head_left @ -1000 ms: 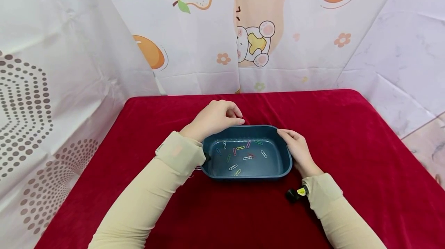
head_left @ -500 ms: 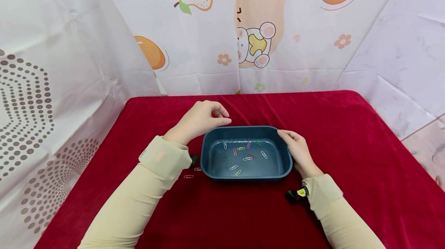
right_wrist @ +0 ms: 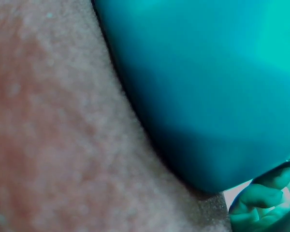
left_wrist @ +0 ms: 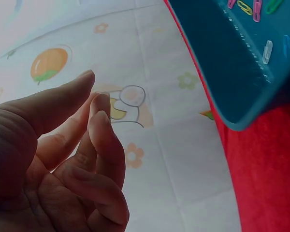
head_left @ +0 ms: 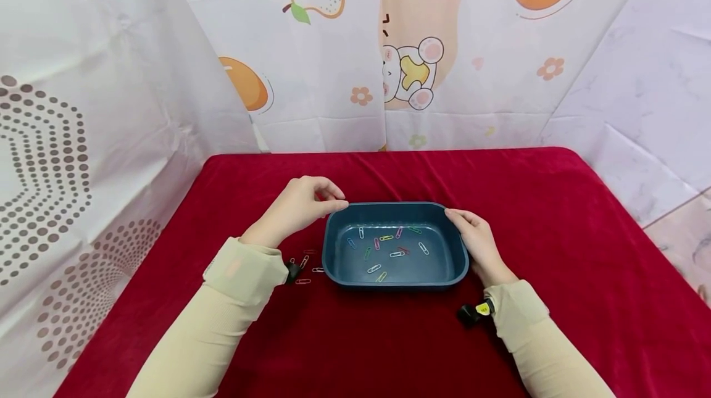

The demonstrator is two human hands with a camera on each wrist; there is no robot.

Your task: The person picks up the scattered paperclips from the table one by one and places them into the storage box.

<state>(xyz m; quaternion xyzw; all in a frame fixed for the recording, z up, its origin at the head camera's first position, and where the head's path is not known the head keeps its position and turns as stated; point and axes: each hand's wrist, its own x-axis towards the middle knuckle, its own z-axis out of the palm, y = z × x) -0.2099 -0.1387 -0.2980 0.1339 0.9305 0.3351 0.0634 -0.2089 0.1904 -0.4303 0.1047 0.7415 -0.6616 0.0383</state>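
A dark blue rectangular tray (head_left: 395,282) with paper clips in several colours scattered on its floor rests on the red cloth. At its far right corner my right hand (head_left: 476,239) grips the rim, thumb on top. In the right wrist view the tray's outer wall (right_wrist: 198,92) fills much of the picture, and curled fingers (right_wrist: 261,198) show at the lower right. My left hand (head_left: 302,207) hovers by the tray's far left corner. In the left wrist view its fingers (left_wrist: 108,145) are loosely bent, the thumb near the fingertips, with nothing visible between them.
Several loose paper clips (head_left: 303,281) lie on the cloth left of the tray, partly behind the left wrist camera (head_left: 292,271). The red-covered table (head_left: 533,188) ends at a patterned white curtain (head_left: 316,89) behind and at the left.
My left hand has moved left and slightly nearer, from above the tray's far rim to its far left corner, uncovering more loose paper clips. The right hand and tray stay put.
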